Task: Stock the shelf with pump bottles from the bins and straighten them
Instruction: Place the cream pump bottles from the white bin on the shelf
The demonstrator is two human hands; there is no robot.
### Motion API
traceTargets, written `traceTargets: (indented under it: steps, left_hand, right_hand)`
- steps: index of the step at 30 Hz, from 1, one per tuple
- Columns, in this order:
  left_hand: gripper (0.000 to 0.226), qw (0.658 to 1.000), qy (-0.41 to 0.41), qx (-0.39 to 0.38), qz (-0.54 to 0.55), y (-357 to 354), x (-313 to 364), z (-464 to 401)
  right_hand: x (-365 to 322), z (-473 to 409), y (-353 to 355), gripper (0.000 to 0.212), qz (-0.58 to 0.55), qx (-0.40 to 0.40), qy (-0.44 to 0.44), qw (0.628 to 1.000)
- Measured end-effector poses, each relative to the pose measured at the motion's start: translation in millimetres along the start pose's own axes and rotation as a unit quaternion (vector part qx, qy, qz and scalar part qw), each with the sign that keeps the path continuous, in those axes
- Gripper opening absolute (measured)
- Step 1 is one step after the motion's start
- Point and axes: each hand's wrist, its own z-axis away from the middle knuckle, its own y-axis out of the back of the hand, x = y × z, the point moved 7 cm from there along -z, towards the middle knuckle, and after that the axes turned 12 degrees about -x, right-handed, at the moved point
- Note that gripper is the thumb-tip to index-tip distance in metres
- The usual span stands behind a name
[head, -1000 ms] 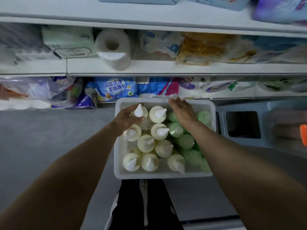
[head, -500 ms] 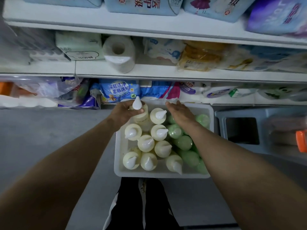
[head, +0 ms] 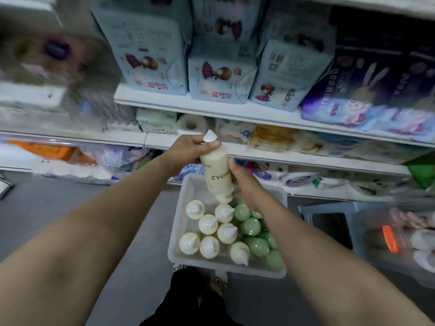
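Left hand [head: 188,150] round half-hidden bottle [head: 217,174]

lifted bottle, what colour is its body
Cream, with a white pump cap; the bottle shows best in the head view.

left hand [head: 188,150]: fingers curled, gripping | right hand [head: 244,184]: raised, fingers hidden | both forearms extended

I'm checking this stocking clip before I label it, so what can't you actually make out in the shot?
- Cream bottle: its printed label, cut short where the right hand covers it.
- Left hand: hides the bottle's neck below the pump.
- Green bottles: the right forearm covers some, so no count.
- Upper-left shelf goods: smeared by motion blur.
- White bin: its floor under the bottles.
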Motion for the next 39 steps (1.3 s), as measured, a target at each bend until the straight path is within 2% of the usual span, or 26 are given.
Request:
traceTargets:
  steps: [4,7,9,11,16,21,24,26,33,39]
  left_hand:
    - [0.018,0.999,-0.035,0.024,-0.029,-5,69,29]
    - [0.039,0.996,-0.066,0.057,-0.034,-9,120,53]
    - [0.050,0.993,-0.081,0.086,-0.029,-12,151,70]
    - [0.051,0.988,-0.101,0.111,-0.023,-15,180,86]
    - [0.056,0.975,-0.177,0.133,-0.003,-22,237,124]
    - [0.044,0.963,-0.247,0.108,0.031,-27,269,157]
    - [0.036,0.958,-0.274,0.086,0.022,-31,280,173]
    - [0.035,0.953,-0.291,0.081,0.010,-31,286,180]
    - [0.056,0.945,-0.327,0.020,0.011,2,311,183]
    - [0.057,0.943,-0.329,0.055,0.003,59,332,169]
  right_hand:
    - [-45,34,-13,0.057,-0.068,-0.055,0.095,0.992]
    - [-92,67,-27,0.039,-0.077,-0.082,0.174,0.978]
    - [-119,85,-34,0.045,-0.073,-0.085,0.213,0.971]
    - [-141,103,-42,0.049,-0.078,-0.081,0.240,0.964]
    - [-194,147,-56,0.045,-0.120,-0.078,0.303,0.942]
    - [-240,181,-68,0.040,-0.166,-0.068,0.348,0.920]
    - [-267,196,-76,0.043,-0.176,-0.057,0.380,0.906]
    - [-285,203,-82,0.037,-0.165,-0.059,0.402,0.899]
    - [-335,206,-106,0.037,-0.124,-0.058,0.456,0.880]
    - [-376,180,-130,0.031,-0.079,-0.053,0.463,0.881]
